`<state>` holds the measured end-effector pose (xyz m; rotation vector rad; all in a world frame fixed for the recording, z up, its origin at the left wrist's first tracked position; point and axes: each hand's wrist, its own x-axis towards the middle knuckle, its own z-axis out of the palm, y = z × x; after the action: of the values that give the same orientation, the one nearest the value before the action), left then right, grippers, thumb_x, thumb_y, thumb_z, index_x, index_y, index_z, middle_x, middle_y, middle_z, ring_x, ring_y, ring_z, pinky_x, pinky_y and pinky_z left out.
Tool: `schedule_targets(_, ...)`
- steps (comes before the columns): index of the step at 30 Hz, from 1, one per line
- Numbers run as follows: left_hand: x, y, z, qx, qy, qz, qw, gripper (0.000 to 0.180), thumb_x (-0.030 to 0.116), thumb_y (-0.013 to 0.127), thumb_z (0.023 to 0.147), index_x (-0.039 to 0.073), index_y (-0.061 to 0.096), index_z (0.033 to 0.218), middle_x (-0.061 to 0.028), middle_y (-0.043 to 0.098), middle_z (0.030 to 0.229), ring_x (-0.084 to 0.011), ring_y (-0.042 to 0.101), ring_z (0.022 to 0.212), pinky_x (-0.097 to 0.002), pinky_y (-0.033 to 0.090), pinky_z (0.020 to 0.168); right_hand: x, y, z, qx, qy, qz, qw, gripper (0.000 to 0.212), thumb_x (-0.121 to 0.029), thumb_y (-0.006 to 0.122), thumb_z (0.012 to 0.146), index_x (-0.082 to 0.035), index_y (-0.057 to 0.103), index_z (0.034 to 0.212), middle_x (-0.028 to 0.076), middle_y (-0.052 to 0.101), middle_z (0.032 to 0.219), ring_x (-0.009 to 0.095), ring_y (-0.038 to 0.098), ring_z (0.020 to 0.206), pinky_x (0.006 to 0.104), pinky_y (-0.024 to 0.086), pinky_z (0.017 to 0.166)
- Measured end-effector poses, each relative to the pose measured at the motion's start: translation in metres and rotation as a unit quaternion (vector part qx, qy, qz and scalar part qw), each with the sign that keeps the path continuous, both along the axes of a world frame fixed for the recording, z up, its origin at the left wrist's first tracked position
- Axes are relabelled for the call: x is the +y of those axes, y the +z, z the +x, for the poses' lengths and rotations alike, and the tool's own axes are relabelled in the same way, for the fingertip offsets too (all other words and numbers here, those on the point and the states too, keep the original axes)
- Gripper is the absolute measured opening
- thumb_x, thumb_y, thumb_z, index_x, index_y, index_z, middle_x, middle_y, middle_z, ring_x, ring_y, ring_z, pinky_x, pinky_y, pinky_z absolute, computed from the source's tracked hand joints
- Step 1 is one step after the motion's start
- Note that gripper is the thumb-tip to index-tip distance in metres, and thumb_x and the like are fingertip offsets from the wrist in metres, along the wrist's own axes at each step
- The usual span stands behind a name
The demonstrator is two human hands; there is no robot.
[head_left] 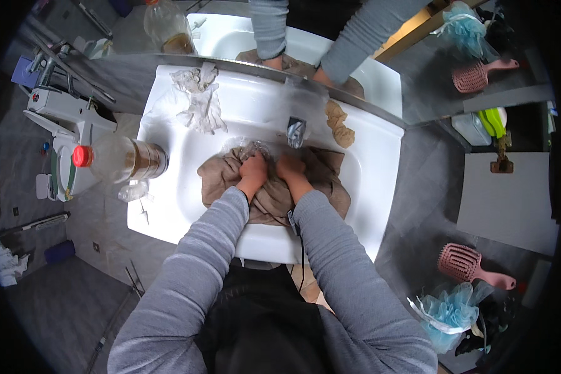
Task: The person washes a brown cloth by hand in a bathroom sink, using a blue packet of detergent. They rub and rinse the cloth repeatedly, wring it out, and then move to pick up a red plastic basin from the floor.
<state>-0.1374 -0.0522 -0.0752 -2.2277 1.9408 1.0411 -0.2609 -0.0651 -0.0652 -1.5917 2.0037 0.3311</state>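
A soaked-looking brown cloth [268, 206] lies bunched across the white sink basin [187, 168]. My left hand [254, 169] is closed on its upper middle part, the knuckles toward the faucet. Beside it my right hand [290, 166] grips the same cloth, fingers curled under and partly hidden. Just past the left hand there is a clear, shiny patch [254, 149]; whether it is water or plastic I cannot make out. The metal faucet [296, 132] juts over the basin close to my right hand.
On the left rim stands a large clear bottle [121, 159] with a red cap. A crumpled white cloth [199, 103] and a tan cloth [340, 124] lie on the back ledge. To the right are a pink hairbrush [464, 262] and a blue bath puff [449, 315]. A mirror runs behind.
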Motion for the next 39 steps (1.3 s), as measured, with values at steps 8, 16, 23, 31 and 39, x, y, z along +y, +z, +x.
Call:
schedule_targets(8,0.007,-0.019,0.004,0.13,0.072,-0.133,0.98,0.018,0.02,0.056,0.089,0.009,0.06,0.103,-0.0178,0.068,0.09,-0.0389,0.066,0.085,-0.0446,0.053,0.074,-0.019,-0.042,-0.02,-0.01,0.008,-0.063,0.998,0.023,-0.021,0.053,0.087,-0.009,0.064,0.104,0.018,0.066,0.1,0.037,0.063,0.091,0.0471,0.05,0.076)
schedule_targets(16,0.028,-0.002,0.026,0.785,0.321,0.108,0.519,0.018,0.016,0.053,0.095,0.009,0.061,0.11,-0.0048,0.064,0.103,-0.0163,0.059,0.095,-0.0309,0.048,0.084,0.056,0.091,0.074,-0.297,0.048,-0.266,0.916,0.016,-0.026,0.058,0.089,-0.013,0.063,0.095,0.012,0.064,0.092,0.037,0.062,0.083,0.0436,0.049,0.071)
schedule_targets(23,0.052,0.046,0.02,0.677,0.386,0.221,0.586,0.024,0.029,0.046,0.098,0.018,0.058,0.116,-0.0056,0.061,0.11,-0.0182,0.058,0.1,-0.0348,0.049,0.082,0.025,0.098,0.087,-0.183,-0.048,-0.302,0.934,0.032,-0.042,0.06,0.083,-0.013,0.063,0.071,0.014,0.064,0.072,0.036,0.062,0.068,0.0473,0.048,0.061)
schedule_targets(31,0.073,0.079,0.034,0.746,0.322,0.189,0.552,0.025,0.029,0.059,0.092,0.011,0.06,0.11,-0.0037,0.063,0.104,-0.0161,0.061,0.092,-0.0331,0.05,0.079,0.049,0.091,0.086,-0.196,-0.132,-0.318,0.918,0.041,-0.045,0.057,0.083,-0.011,0.065,0.063,0.017,0.062,0.065,0.038,0.062,0.063,0.0491,0.048,0.058)
schedule_targets(39,0.089,0.051,0.043,0.842,0.356,0.127,0.384,0.025,0.027,0.059,0.091,0.008,0.061,0.106,-0.0042,0.064,0.094,-0.0151,0.062,0.083,-0.0294,0.051,0.074,0.091,0.168,0.109,-0.288,-0.064,-0.323,0.899,0.034,-0.039,0.059,0.084,-0.009,0.066,0.069,0.017,0.063,0.066,0.039,0.063,0.066,0.0474,0.05,0.062)
